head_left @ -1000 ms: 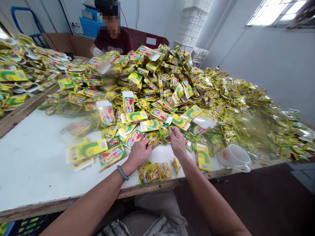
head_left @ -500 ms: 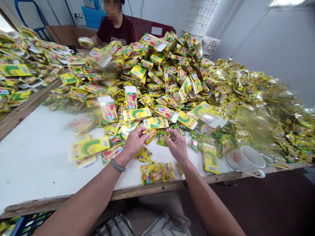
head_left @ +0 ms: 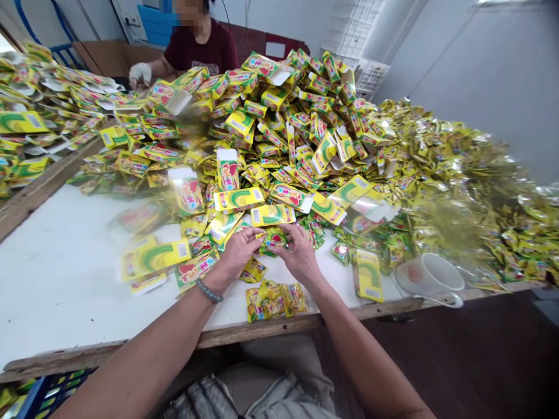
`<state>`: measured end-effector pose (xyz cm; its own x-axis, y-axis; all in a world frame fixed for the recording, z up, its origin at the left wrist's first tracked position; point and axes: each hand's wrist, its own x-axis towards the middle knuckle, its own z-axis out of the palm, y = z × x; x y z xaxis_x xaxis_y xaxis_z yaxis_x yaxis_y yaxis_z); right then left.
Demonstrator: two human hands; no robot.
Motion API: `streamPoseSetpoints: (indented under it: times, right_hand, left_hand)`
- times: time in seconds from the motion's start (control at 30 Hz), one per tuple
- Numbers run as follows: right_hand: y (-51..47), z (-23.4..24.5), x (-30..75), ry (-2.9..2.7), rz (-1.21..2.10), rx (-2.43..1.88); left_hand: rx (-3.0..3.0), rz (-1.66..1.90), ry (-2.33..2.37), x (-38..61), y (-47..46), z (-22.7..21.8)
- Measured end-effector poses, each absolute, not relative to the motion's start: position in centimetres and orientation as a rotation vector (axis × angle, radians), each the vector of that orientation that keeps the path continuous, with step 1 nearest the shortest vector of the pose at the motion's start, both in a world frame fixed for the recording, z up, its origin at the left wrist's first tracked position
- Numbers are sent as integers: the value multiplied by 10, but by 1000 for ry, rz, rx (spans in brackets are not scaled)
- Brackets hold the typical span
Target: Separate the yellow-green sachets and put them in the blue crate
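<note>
My left hand (head_left: 238, 253), with a bead bracelet at the wrist, is closed with its fingertips on a small yellow packet (head_left: 261, 236), mostly covered. Close beside it, my right hand (head_left: 299, 254) grips a small green packet (head_left: 274, 239) between thumb and fingers. The two packets meet or overlap between my hands. Just below lies a loose yellow packet (head_left: 253, 271). Nearer the table edge, several yellow packets (head_left: 275, 300) lie overlapping in a row. Beyond my fingertips are flat yellow-green boxes (head_left: 273, 215).
A big heap of boxes (head_left: 244, 125) rises ahead, with a mound of packets (head_left: 458, 174) on the right. A translucent mug (head_left: 430, 273) stands at the front right edge. Across the table sits a co-worker (head_left: 203, 46). A blue crate (head_left: 56, 396) is below on the left.
My right hand has moved left with the green packet, bringing it against the yellow one at my left hand. The co-worker's hand has lowered toward the boxes. The view has shifted slightly.
</note>
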<state>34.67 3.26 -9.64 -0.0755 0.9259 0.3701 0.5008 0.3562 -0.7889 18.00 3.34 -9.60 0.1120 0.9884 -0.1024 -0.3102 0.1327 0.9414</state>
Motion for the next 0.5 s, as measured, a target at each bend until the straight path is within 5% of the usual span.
streamPoseSetpoints:
  times: [0.2,0.5]
  right_hand:
    - [34,-104,346,-1437,1055,-1176]
    - [24,-85,350,-1310,1332,-1039]
  left_hand:
    - [980,1205,1014,178,34,-94]
    - [1432,1210,1247,169,40,-101]
